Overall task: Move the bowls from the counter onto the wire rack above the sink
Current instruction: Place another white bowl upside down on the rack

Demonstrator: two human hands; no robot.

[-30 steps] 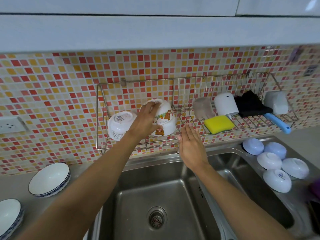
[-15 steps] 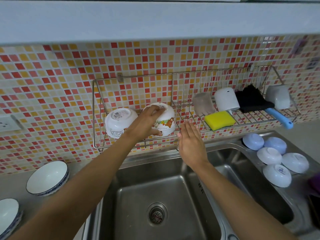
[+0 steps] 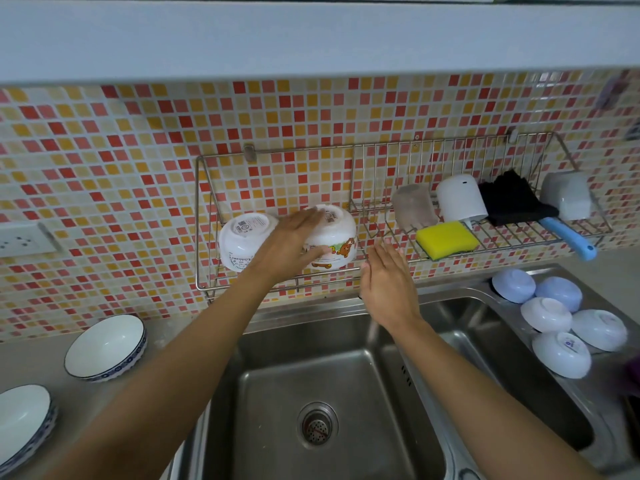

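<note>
On the far tiled wall above the steel double sink (image 3: pixel 322 403), the long wire rack (image 3: pixel 207 223) carries two upturned bowls in its left section. A plain white bowl with a printed label on its base (image 3: pixel 242 244) leans at the far left, and just right of it, touching or nearly so, sits a white bowl with a bear picture (image 3: pixel 337 242). The left hand (image 3: pixel 294 244) lies over the near face of the bear bowl, fingers spread along its top and thumb under its rim, loosely cupping it. The right hand (image 3: pixel 388 282) is flat and open, holding nothing, just in front of the rack's lower rail to the right of that bowl. Further right, the rack is crowded with a clear tumbler (image 3: pixel 414 207), a white cup (image 3: pixel 460 199), a yellow sponge (image 3: pixel 446 239), a black cloth (image 3: pixel 512 199) and a blue-handled brush (image 3: pixel 571 239). Two blue-rimmed white bowls (image 3: pixel 105 346) rest on the left counter, and five pale upturned bowls (image 3: pixel 561 355) sit on the drainer at the right.
</note>
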